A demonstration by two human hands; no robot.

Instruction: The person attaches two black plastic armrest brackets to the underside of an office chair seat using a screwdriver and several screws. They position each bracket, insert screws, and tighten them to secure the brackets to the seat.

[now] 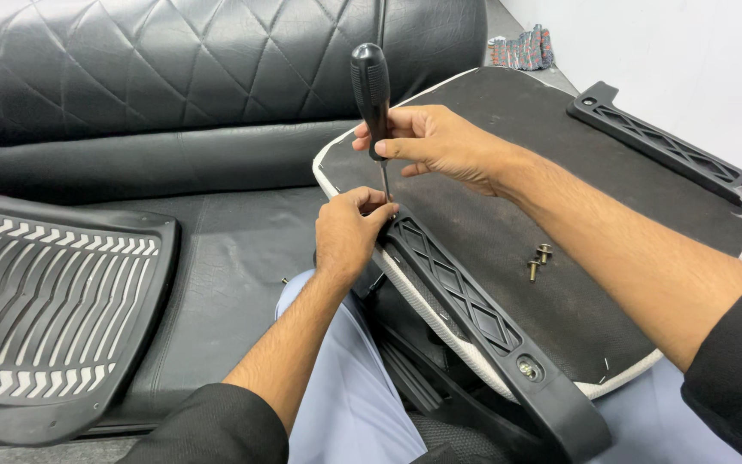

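A black quilted leather sofa fills the back and left, its flat seat cushion showing open room between the slotted black plastic chair back lying at the left and the person's knee. An upturned chair seat base, dark underside up with a pale piped edge, rests across the person's lap and leans toward the sofa; its broad middle is bare apart from two loose bolts lying close together. A black armrest bracket runs along the near edge, a bolt seated at its lower end; a second bracket lies along the far edge by the white wall. The right hand wraps closed round the black handle of an upright screwdriver. The left hand pinches the shaft's tip at the near bracket's upper end.
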